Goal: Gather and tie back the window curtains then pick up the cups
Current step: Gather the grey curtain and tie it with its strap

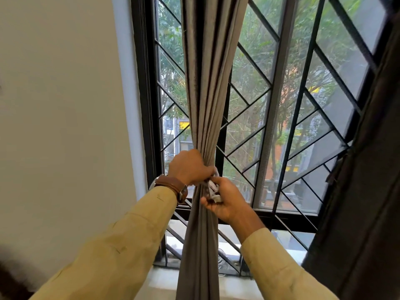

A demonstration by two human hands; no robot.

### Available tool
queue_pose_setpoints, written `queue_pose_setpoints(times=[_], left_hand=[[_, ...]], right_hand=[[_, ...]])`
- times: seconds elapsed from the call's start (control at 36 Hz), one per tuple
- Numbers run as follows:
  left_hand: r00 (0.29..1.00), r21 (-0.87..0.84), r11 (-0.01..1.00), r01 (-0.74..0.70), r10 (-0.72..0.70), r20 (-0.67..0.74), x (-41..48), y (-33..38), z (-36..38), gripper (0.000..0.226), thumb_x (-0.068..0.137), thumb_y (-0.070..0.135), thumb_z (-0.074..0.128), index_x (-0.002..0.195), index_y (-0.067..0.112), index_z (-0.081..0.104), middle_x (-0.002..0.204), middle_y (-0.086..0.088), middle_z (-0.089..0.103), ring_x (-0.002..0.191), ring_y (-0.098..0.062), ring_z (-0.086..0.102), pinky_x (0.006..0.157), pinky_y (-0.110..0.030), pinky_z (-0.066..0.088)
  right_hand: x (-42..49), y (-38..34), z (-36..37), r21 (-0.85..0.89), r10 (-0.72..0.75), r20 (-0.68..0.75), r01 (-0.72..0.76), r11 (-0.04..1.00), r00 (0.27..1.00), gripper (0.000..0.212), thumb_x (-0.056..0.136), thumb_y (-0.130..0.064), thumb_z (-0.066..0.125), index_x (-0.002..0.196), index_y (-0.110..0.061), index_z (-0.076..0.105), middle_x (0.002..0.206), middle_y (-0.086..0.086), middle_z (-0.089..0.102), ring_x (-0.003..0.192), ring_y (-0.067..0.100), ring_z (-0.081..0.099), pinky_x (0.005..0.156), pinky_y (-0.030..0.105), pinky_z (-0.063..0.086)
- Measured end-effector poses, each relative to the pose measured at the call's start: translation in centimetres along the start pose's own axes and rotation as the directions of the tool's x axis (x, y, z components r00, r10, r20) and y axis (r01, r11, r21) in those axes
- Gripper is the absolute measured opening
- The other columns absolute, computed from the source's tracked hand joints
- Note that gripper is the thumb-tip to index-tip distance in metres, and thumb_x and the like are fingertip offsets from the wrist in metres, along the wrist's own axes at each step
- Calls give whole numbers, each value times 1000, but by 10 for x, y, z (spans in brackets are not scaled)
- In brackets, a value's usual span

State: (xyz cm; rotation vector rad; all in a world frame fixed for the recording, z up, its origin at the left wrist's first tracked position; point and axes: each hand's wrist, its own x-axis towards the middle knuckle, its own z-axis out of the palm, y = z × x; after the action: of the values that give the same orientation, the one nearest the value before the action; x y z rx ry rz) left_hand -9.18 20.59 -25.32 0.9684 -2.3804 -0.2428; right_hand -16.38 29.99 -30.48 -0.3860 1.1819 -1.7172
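Together, left hand [190, 167], right hand [227, 201]: fingers curled, pinching tie [213, 188] against gathered curtain [207, 94].

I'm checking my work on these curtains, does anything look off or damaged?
Nothing looks damaged or spilled. The grey curtain is bunched evenly where the left hand and right hand hold the pale tie. Only the dark curtain at the right hangs loose, not yet tied.

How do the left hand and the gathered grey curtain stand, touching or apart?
Touching. The head view shows the left hand gripping the gathered grey curtain at its narrowest point, with no gap; the right hand pinches a pale tie.
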Motion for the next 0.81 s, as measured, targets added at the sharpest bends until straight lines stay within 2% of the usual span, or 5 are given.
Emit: queue_pose_setpoints(times=[0.17, 0.42, 0.5, 0.61, 0.81], left_hand=[[992, -82, 992, -95, 88, -87, 1, 15, -3, 44, 75, 48, 70, 51, 17, 51, 50, 1, 52, 53, -18, 58, 51, -23, 46], [979, -42, 979, -201, 200, -35, -1, 34, -6, 53, 76, 45, 72, 48, 16, 38, 45, 2, 36, 43, -15, 37, 46, -23, 31], [985, 139, 976, -165, 171, -34, -5, 40, -5, 51, 77, 53, 69, 58, 21, 34, 57, 3, 40, 58, -21, 47, 53, -28, 37], [992, 200, 973, -115, 103, 69, -4, 45, -3, 45, 77, 51, 69, 64, 21, 39, 66, 1, 49, 72, -25, 58, 64, -32, 49], [976, 195, 978, -72, 28, 217, -2, 49, -7, 23, 81, 30, 62, 69, 18, 48, 69, -2, 54, 69, -23, 56, 66, -32, 50]], right_hand=[[-4, 2, -2, -160, -111, -28, 105, 981, 993, 23, 102, -24, 49, 88, -9, 60, 57, 4, 48, 50, 15, 40, 42, 25, 41], [-12, 2, -1, -437, -259, -47, 213, 874, 965, 29, 99, -12, 46, 72, -9, 55, 51, 5, 45, 44, 18, 41, 45, 28, 34], [-11, 6, -1, -547, -319, -55, 239, 802, 946, 27, 97, -4, 44, 73, -6, 57, 52, 7, 49, 40, 17, 44, 42, 26, 38], [-11, 10, -2, -646, -409, -29, 295, 704, 912, 25, 94, -5, 46, 72, -7, 59, 56, 8, 55, 38, 14, 47, 42, 25, 40], [-13, 13, -6, -687, -468, 13, 348, 638, 884, 26, 92, -10, 50, 68, -9, 57, 56, 8, 53, 46, 17, 46, 50, 29, 39]])
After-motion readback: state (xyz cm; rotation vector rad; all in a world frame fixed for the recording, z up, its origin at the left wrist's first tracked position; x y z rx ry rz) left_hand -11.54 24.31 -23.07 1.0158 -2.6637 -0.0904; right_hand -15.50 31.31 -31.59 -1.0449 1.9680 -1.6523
